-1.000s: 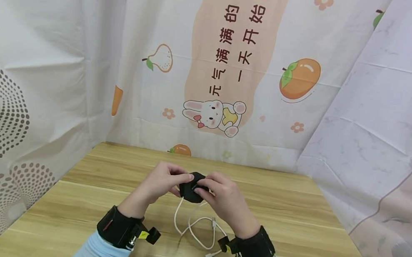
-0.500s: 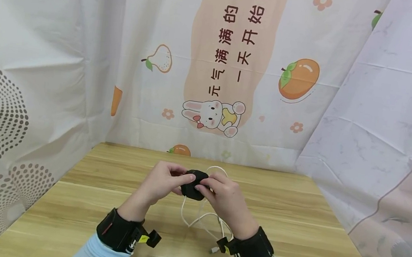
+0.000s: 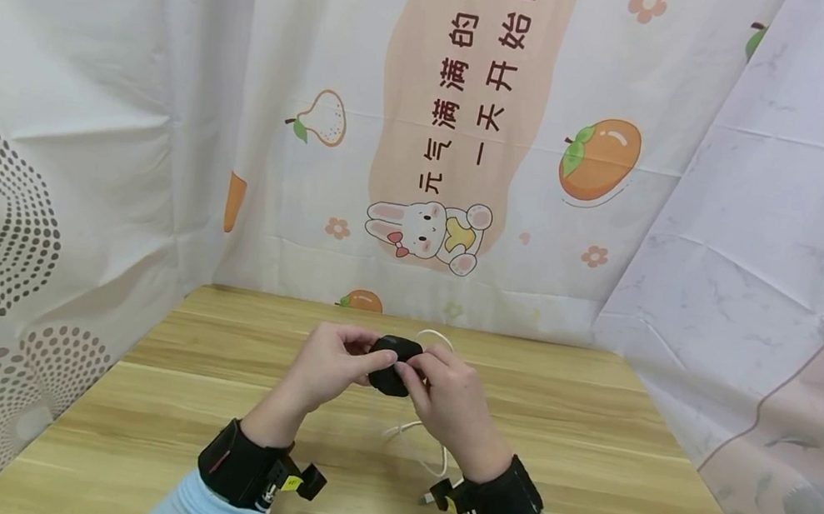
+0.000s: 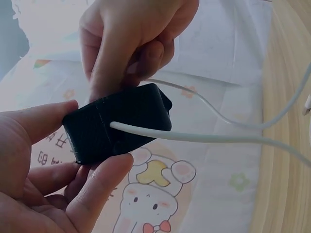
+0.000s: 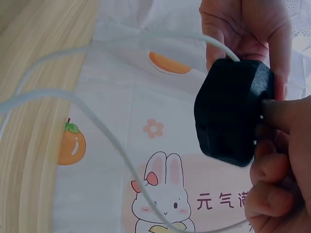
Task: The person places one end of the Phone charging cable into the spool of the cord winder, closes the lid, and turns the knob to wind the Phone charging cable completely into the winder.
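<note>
A small black many-sided cable winder [image 3: 398, 348] is held up above the table, between both hands in the head view. My left hand [image 3: 333, 366] grips its left side, thumb on the near face and fingers behind. On that face my right hand [image 3: 456, 400] pinches a small part, mostly hidden by the fingertips. White cable [image 4: 209, 137] comes out of a slot in the winder's side in the left wrist view. A second run leaves the opposite side, and the right wrist view shows the black body [image 5: 228, 111] with cable trailing left.
Loose cable hangs toward the wooden table [image 3: 215, 404], with a white plug [image 3: 426, 499] beside the right wrist strap [image 3: 507, 501]. Printed curtains [image 3: 298, 195] stand behind the table and at both sides.
The winder has risen slightly and tilted in the hands. The loose white cable has swung and its front loop has shrunk; one loop now shows behind the right hand. Both grips stay.
</note>
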`<action>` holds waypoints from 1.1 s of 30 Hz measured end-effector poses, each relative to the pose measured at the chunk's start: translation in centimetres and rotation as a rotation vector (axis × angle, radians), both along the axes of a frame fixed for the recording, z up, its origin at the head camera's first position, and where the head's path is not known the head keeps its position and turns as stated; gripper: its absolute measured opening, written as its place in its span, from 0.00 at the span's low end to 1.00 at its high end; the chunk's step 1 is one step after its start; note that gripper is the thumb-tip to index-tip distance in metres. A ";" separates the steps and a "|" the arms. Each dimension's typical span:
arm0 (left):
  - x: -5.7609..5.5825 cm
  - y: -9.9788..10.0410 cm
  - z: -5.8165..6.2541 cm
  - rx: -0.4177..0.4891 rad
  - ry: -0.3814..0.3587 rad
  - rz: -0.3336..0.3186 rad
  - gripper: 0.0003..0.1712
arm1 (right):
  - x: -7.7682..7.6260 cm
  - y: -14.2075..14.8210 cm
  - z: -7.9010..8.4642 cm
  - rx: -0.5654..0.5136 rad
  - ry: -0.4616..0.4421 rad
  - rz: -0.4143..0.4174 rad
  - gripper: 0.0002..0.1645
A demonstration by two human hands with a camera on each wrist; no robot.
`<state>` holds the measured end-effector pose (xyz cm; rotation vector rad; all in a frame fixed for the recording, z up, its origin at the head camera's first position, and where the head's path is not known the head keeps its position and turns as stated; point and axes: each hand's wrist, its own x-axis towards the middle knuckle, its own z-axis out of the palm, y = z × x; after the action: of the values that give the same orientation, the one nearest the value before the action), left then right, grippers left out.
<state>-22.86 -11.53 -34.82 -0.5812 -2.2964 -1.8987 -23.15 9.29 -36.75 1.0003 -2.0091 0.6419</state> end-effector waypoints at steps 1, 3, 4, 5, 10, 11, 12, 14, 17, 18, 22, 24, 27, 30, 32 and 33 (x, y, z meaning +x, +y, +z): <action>0.0 0.1 0.0 -0.002 0.005 0.002 0.16 | 0.0 0.0 -0.1 -0.003 -0.002 -0.008 0.09; 0.0 0.2 -0.1 -0.010 0.015 0.010 0.16 | 0.0 -0.1 -0.2 -0.006 -0.004 -0.029 0.11; 0.1 0.3 -0.2 -0.014 0.023 0.014 0.16 | -0.1 -0.1 -0.3 -0.006 -0.005 -0.043 0.12; 0.1 0.4 -0.2 -0.016 0.031 0.018 0.16 | 0.0 -0.2 -0.3 -0.011 -0.008 -0.051 0.12; 0.1 0.5 -0.4 -0.035 0.084 0.039 0.15 | 0.2 -0.4 -0.3 -0.031 -0.044 -0.091 0.16; 0.1 0.5 -0.5 -0.039 0.095 0.044 0.15 | 0.2 -0.4 -0.3 -0.034 -0.062 -0.100 0.17; 0.1 0.5 -0.5 -0.047 0.110 0.051 0.14 | 0.3 -0.4 -0.2 -0.036 -0.084 -0.108 0.18; 0.2 0.6 -0.5 -0.068 0.141 0.069 0.14 | 0.4 -0.4 -0.1 -0.040 -0.136 -0.123 0.20; 0.2 0.7 -0.6 -0.105 0.186 0.101 0.12 | 0.6 -0.4 0.1 -0.051 -0.215 -0.137 0.25; 0.2 0.7 -0.6 -0.114 0.199 0.111 0.12 | 0.6 -0.4 0.1 -0.054 -0.235 -0.139 0.26; 0.1 0.7 -0.7 -0.110 0.214 0.119 0.11 | 0.6 -0.4 0.2 -0.061 -0.261 -0.133 0.24; 0.1 0.7 -0.8 -0.092 0.207 0.113 0.11 | 0.5 -0.5 0.2 -0.063 -0.246 -0.132 0.21; 0.0 0.6 -0.8 -0.075 0.197 0.102 0.11 | 0.5 -0.4 0.1 -0.060 -0.211 -0.134 0.15; 0.0 0.5 -0.7 -0.068 0.188 0.099 0.11 | 0.6 -0.4 0.2 -0.051 -0.177 -0.131 0.13; -0.1 0.3 -0.7 -0.059 0.179 0.097 0.12 | 0.7 -0.3 0.3 -0.051 -0.160 -0.121 0.13; -0.1 0.3 -0.7 -0.055 0.171 0.097 0.12 | 0.8 -0.2 0.4 -0.055 -0.153 -0.114 0.13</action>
<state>-22.98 -11.26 -35.51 -0.6015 -2.2322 -1.6785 -22.35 9.06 -36.37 0.8186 -2.1526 0.7260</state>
